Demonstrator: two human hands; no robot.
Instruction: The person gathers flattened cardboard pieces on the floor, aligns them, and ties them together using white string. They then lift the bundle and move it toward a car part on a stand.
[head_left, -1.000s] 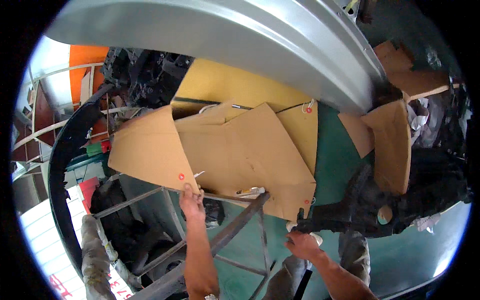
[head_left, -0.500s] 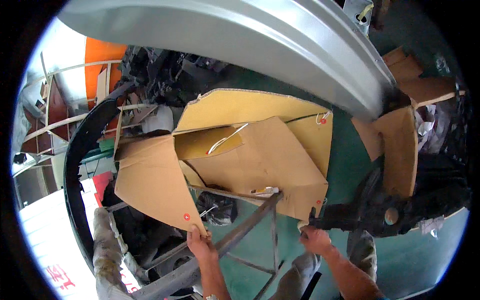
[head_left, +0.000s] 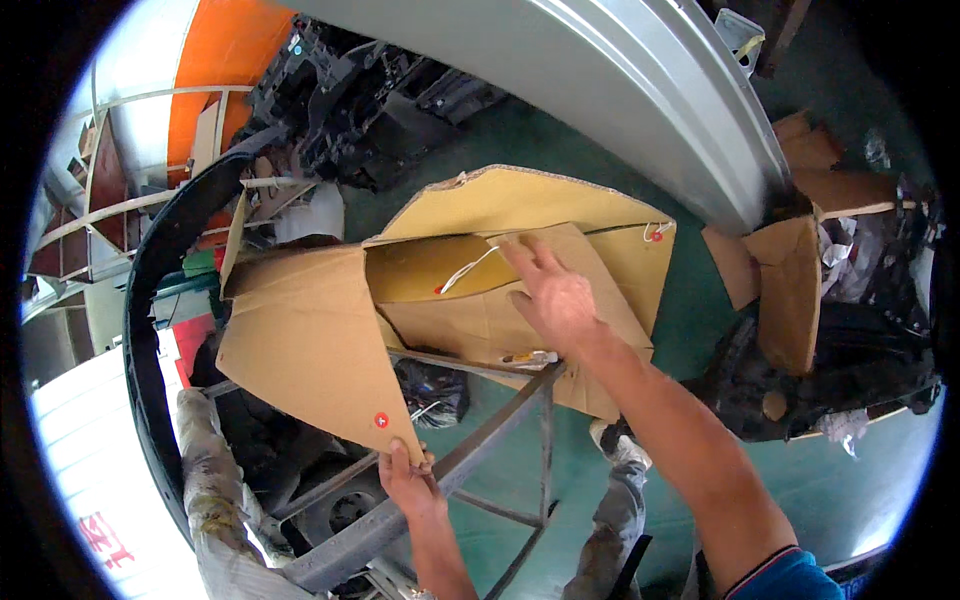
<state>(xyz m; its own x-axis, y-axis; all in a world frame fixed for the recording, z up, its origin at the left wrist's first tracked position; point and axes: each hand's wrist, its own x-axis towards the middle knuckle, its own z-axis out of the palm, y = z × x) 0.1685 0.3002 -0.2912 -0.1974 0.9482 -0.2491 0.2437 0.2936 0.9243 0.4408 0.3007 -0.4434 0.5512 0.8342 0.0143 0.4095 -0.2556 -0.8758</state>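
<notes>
A folded brown cardboard piece with a yellowish inner face [head_left: 520, 205] lies over a metal frame [head_left: 452, 468]. My left hand [head_left: 408, 478] pinches the lower corner of its left flap [head_left: 300, 345], just under a red round button [head_left: 381, 420]. Over the middle panel my right hand [head_left: 556, 298] rests with its fingers stretched out and apart. Its fingertips are close to the end of a white string [head_left: 468, 270] that hangs from another red button; whether they touch it I cannot tell. A second string and red button [head_left: 656, 236] sit at the right corner.
A small yellow-and-white object [head_left: 530, 358] lies on the frame. Behind the cardboard arches a large silver panel [head_left: 600, 80]. Black plastic parts [head_left: 370, 110] are piled at the far left, and an opened cardboard box [head_left: 788, 290] stands at the right. A wrapped post [head_left: 205, 470] rises lower left.
My right hand has left the cardboard's lower right corner and moved up and left onto the middle panel. The lower right part has swung inward. My left hand keeps its pinch.
</notes>
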